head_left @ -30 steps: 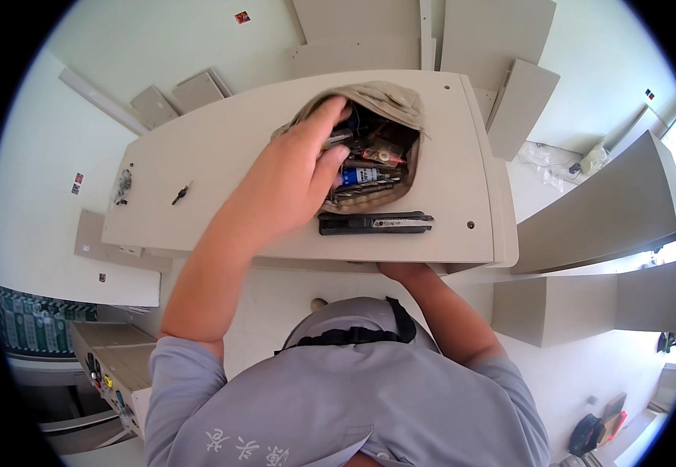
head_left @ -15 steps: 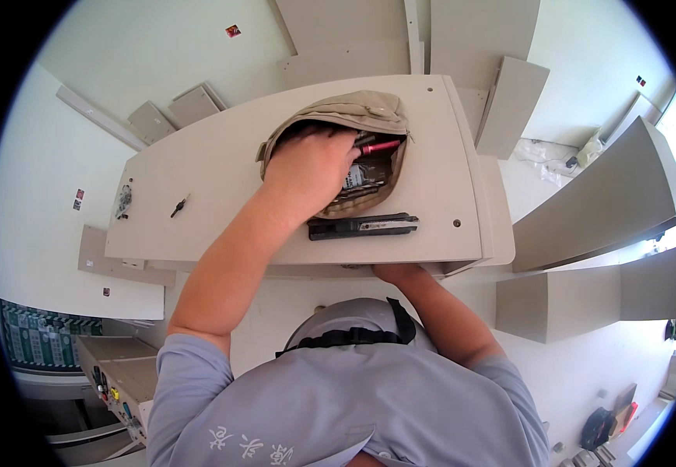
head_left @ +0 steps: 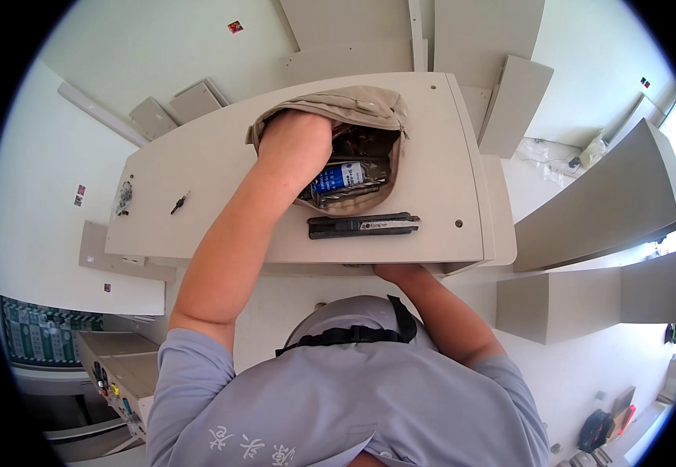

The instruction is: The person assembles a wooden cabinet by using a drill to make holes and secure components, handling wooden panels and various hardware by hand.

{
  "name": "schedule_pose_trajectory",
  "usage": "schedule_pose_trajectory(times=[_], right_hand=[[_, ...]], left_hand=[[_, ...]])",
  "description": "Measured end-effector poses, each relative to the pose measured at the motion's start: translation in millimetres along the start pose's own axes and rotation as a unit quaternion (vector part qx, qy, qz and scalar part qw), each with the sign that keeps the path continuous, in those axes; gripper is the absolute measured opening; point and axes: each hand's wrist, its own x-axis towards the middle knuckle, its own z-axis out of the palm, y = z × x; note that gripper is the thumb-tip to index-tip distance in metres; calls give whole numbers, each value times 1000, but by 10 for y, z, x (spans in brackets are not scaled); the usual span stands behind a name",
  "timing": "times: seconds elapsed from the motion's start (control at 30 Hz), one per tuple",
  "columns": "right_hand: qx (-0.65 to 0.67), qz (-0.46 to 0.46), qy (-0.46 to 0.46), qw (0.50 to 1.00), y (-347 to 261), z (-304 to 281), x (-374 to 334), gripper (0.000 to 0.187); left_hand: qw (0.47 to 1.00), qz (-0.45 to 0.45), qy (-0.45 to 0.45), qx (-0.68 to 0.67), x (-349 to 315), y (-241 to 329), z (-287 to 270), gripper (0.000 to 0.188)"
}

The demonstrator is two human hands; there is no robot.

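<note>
My left hand (head_left: 301, 140) reaches deep into an open beige zip pouch (head_left: 353, 204), its fingers hidden under the upper flap. Beside it in the pouch lie a blue and white packet (head_left: 339, 178), several drill bits (head_left: 365, 192) and darker pieces I cannot make out. A black utility knife (head_left: 363, 226) rests just in front of the pouch. My right hand (head_left: 396, 270) goes under the near edge of the beige panel (head_left: 423, 241), so its fingers are out of sight.
On the panel's left lie a small black-tipped bit (head_left: 180, 203) and a clear bag of small hardware (head_left: 125, 198). Boards lean at the back, and a large curved panel (head_left: 602, 202) stands at the right. A cabinet with hand tools (head_left: 116, 377) is at the lower left.
My left hand has pushed further into the pouch, up and left under the flap. The blue and white packet is now more exposed; the red item is no longer visible. My right arm stays put.
</note>
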Motion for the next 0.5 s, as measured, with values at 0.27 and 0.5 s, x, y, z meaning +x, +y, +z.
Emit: schedule_pose_trajectory(times=[0.27,0.5], right_hand=[[-10,-4,43,999,13,-1,9,26],[-33,1,22,999,86,94,-54,28]], left_hand=[[998,6,26,56,-12,41,-41,22],[994,9,40,104,10,38,-56,15]])
